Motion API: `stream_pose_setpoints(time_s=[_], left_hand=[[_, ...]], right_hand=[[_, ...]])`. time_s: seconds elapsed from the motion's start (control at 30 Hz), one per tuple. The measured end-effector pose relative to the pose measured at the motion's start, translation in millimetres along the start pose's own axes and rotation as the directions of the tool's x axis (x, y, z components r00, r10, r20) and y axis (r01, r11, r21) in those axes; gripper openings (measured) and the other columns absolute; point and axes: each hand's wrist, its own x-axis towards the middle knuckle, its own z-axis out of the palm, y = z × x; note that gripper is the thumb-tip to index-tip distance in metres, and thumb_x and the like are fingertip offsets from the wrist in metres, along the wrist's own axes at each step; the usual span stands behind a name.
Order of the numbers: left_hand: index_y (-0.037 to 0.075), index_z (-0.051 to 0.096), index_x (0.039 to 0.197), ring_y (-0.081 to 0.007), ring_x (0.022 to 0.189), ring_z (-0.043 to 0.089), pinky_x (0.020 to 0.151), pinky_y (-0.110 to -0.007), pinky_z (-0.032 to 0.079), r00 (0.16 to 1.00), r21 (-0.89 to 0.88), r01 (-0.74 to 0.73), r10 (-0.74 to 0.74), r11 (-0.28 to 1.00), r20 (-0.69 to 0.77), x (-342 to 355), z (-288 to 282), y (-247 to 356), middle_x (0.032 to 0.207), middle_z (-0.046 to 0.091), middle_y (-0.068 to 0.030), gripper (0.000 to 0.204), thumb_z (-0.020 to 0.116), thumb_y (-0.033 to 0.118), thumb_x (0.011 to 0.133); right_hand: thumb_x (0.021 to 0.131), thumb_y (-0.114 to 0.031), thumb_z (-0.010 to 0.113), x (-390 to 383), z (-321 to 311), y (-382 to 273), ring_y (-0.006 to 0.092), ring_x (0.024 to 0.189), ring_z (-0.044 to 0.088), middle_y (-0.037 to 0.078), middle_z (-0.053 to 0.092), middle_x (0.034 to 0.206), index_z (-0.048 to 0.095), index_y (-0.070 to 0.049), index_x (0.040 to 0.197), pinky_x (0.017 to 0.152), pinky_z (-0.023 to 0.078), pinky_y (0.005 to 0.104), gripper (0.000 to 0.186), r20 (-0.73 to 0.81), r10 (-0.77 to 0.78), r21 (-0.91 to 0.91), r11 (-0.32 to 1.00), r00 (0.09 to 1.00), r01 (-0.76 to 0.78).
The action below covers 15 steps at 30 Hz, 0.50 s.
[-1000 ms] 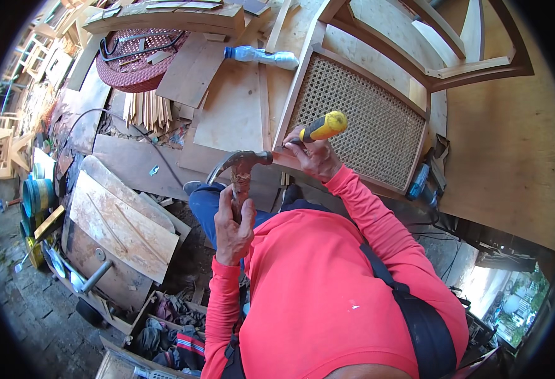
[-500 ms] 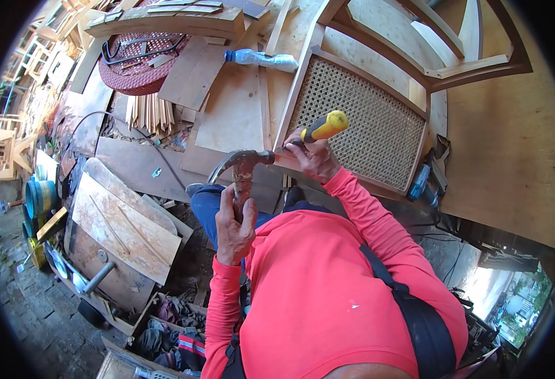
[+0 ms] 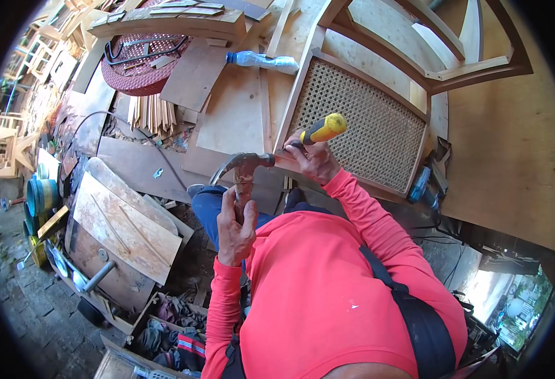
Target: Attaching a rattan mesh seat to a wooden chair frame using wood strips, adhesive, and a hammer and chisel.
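My left hand (image 3: 236, 234) is wrapped round the worn handle of a claw hammer (image 3: 247, 163). The hammer's striking face points right, close to the near left corner of a wooden chair frame (image 3: 378, 185). Right at that corner, my right hand (image 3: 318, 161) is closed round a hand tool with a yellow-and-black handle (image 3: 325, 129), which looks like a screwdriver or chisel. Its handle end slants up to the right; the fingers hide its working end. Woven cane (image 3: 359, 120) fills the chair's seat beyond my right hand.
A plastic bottle (image 3: 262, 60) lies on the plywood bench beyond the hammer. A red woven round seat (image 3: 140, 77) and thin wood strips (image 3: 151, 115) are at the left. Curved boards (image 3: 126, 227) lean beside my left arm. A blue bottle (image 3: 420, 183) lies right of the chair frame.
Both hands keep their grips in nearly the same places. The yellow-and-black handle has tipped very slightly lower, and the view has shifted a little.
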Motion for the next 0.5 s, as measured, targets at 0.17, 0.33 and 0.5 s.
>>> stream_pose_setpoints(time_s=[0.17, 0.33, 0.5], left_hand=[[0.006, 0.055, 0.127, -0.0064, 0.065, 0.054, 0.059, -0.024, 0.044, 1.000, -0.001, 0.019, -0.019, 1.000, 0.013, 1.5, 1.2, 0.8, 0.079, 0.059, 0.0014, 0.024, 0.061, 0.012, 0.105], [0.006, 0.055, 0.127, -0.0063, 0.065, 0.054, 0.058, -0.024, 0.044, 1.000, 0.001, 0.005, -0.005, 1.000, 0.012, 2.6, 1.8, 0.5, 0.078, 0.059, 0.0013, 0.024, 0.062, 0.012, 0.105], [0.006, 0.055, 0.126, -0.0064, 0.065, 0.054, 0.058, -0.024, 0.044, 1.000, 0.014, 0.002, -0.002, 1.000, 0.015, 3.9, 0.4, -1.1, 0.078, 0.059, 0.0012, 0.023, 0.062, 0.013, 0.105]], right_hand=[[0.091, 0.004, 0.070, 2.3, -0.6, -2.2, 0.0300, 0.092, 0.071, 0.012, 0.071, 0.096, 0.070, -0.002, 0.102, 0.083, 0.057, 0.0398, 0.013, -0.010, -0.036, -0.029, 0.999, 0.999, 0.036], [0.090, 0.004, 0.071, 2.8, -2.3, -5.1, 0.0306, 0.092, 0.071, 0.012, 0.071, 0.095, 0.070, -0.002, 0.101, 0.084, 0.057, 0.0403, 0.012, 0.004, -0.021, -0.051, 0.998, 1.000, 0.021], [0.091, 0.004, 0.070, -0.5, -0.8, 1.4, 0.0305, 0.091, 0.071, 0.012, 0.071, 0.094, 0.070, -0.002, 0.100, 0.084, 0.057, 0.0406, 0.011, 0.003, 0.003, -0.045, 0.999, 1.000, -0.003]])
